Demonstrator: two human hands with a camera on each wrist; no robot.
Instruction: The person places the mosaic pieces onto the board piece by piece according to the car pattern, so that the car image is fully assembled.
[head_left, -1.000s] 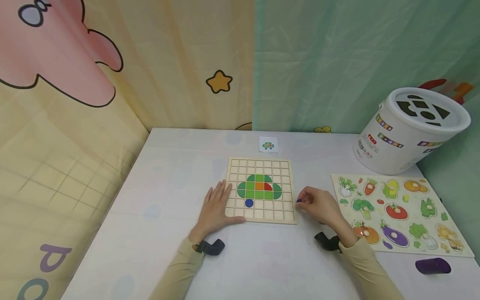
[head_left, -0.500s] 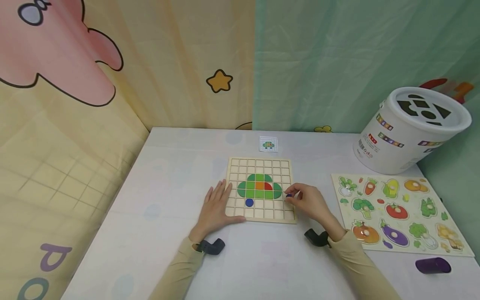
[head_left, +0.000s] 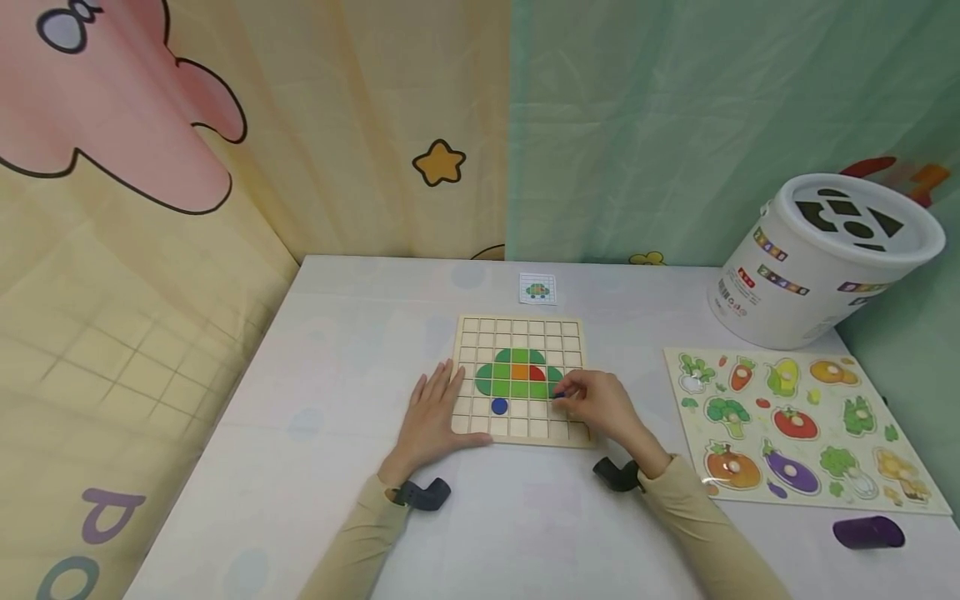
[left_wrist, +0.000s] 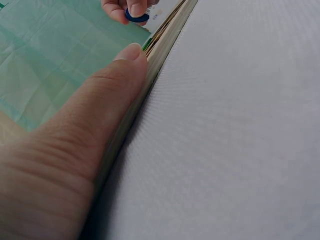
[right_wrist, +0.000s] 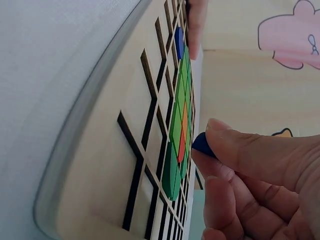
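A wooden grid board (head_left: 480, 331) lies mid-table, with green, orange and red pieces forming a domed shape and one blue round piece (head_left: 499, 406) below it at the left. My left hand (head_left: 429, 421) rests at the board's lower left corner, fingers along its left side and thumb on the front edge. Between thumb and forefinger my right hand (head_left: 603, 406) pinches a second blue round piece (right_wrist: 204, 145), held over the right part of the board. In the left wrist view, that blue disc (left_wrist: 137, 16) shows under the right fingertips.
A small pattern card (head_left: 537, 289) lies behind the board. On the right are a vegetable puzzle board (head_left: 813, 392), a white bucket (head_left: 795, 292) with shaped slots in its lid, and a dark purple cylinder-like object (head_left: 868, 532). Curtains stand behind the table.
My right hand has moved left with the blue round piece, from beside the board's right edge to over the grid near the green shape. The left hand has stayed in place.
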